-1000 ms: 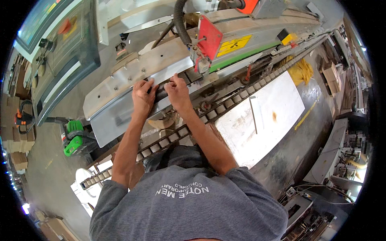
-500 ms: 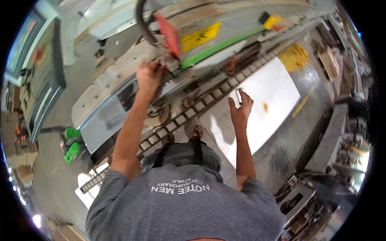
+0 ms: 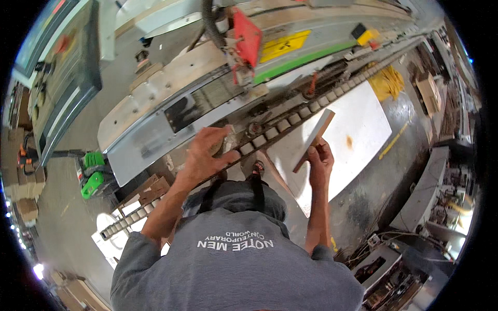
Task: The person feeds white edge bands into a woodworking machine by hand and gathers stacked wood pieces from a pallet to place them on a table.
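My right hand (image 3: 320, 158) is closed round a narrow flat strip of board (image 3: 314, 138), pale on its face and brown along one edge. The strip slants up and away above a white panel (image 3: 358, 132). To the left, my left hand (image 3: 205, 155) has its fingers spread and holds nothing. It hovers by the near side of a long machine, close to the roller track (image 3: 271, 133). The machine's grey metal table (image 3: 148, 150) lies beyond that hand, with a red plate (image 3: 247, 36) standing farther back.
A ribbed hose (image 3: 207, 20) runs down to the machine near the red plate. Green-and-black equipment (image 3: 93, 176) stands on the floor at left. Yellow cloth (image 3: 386, 83) lies beyond the white panel. Cluttered shelving (image 3: 441, 192) lines the right side.
My left hand has come back from beside the red plate toward me, its fingers spreading. In my right hand the strip now shows at full length, and the view has shifted slightly.
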Available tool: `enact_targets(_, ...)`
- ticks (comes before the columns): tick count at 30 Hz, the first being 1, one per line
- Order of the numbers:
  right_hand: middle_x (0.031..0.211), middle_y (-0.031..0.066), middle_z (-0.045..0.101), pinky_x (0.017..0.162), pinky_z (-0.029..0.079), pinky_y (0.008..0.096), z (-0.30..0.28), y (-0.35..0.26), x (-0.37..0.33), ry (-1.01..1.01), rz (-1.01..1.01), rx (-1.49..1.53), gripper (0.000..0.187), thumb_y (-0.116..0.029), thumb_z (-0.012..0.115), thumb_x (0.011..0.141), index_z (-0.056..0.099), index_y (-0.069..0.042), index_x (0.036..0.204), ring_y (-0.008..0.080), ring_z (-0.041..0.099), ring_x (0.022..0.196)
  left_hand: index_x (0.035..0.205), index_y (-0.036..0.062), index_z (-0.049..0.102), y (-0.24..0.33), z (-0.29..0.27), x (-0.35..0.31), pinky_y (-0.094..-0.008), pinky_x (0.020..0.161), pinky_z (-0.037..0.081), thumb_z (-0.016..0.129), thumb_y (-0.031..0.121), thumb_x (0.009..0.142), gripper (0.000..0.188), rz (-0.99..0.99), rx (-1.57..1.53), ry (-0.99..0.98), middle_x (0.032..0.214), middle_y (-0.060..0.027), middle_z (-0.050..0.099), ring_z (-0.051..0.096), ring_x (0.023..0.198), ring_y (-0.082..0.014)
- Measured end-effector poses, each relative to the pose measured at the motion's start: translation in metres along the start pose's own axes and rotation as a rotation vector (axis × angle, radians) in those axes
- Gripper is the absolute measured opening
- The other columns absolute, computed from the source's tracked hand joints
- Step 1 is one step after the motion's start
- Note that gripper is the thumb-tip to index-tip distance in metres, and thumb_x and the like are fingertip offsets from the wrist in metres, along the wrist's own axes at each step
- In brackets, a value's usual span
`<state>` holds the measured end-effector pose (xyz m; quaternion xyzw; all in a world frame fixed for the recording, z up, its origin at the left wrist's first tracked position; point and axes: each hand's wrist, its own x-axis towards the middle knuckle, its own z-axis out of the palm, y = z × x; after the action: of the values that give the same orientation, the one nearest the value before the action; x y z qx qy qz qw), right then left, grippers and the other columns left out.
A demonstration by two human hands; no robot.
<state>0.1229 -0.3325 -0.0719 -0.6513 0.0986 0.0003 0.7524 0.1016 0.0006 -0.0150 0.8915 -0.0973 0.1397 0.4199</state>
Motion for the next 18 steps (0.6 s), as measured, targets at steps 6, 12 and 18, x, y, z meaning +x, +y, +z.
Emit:
enact_targets(6, 0.121, 0.012, 0.057, 0.097, 0.047, 0.0358, 0.183, 0.003, -0.027, -0.348, 0.028, 0.331, 0.05, -0.015, 0.068, 0.093, 0.046, 0.001, 0.135, 0.0219, 0.057, 0.11, 0.128, 0.006, 0.065, 0.007, -0.028, -0.012, -0.0362, 0.091, 0.052, 0.087, 0.017, 0.073, 0.06, -0.15, -0.195, -0.161, 0.119, -0.0143, 0.066, 0.064, 0.106, -0.0288)
enact_targets(12, 0.105, 0.0094, 0.062, 0.085, 0.053, 0.0323, 0.271, 0.025, -0.022, -0.636, 0.04, 0.086, 0.045, -0.011, 0.062, 0.097, 0.044, 0.006, 0.135, 0.0159, 0.06, 0.093, 0.123, 0.0067, 0.068, -0.079, -0.087, -0.04, -0.0348, 0.086, 0.053, 0.084, 0.005, 0.072, 0.054, -0.287, -0.01, 0.115, 0.125, -0.0152, 0.064, 0.063, 0.11, -0.028)
enact_targets(18, 0.129, 0.0201, 0.058, 0.083, 0.06, 0.0329, 0.312, 0.071, -0.043, -0.689, 0.198, 0.232, 0.069, -0.008, 0.064, 0.096, 0.024, 0.007, 0.15, 0.0197, 0.064, 0.101, 0.105, 0.0054, 0.073, -0.13, -0.121, -0.029, -0.0442, 0.087, 0.048, 0.084, 0.003, 0.06, 0.046, 0.051, 0.35, 0.286, 0.114, -0.0157, 0.062, 0.057, 0.102, -0.0369)
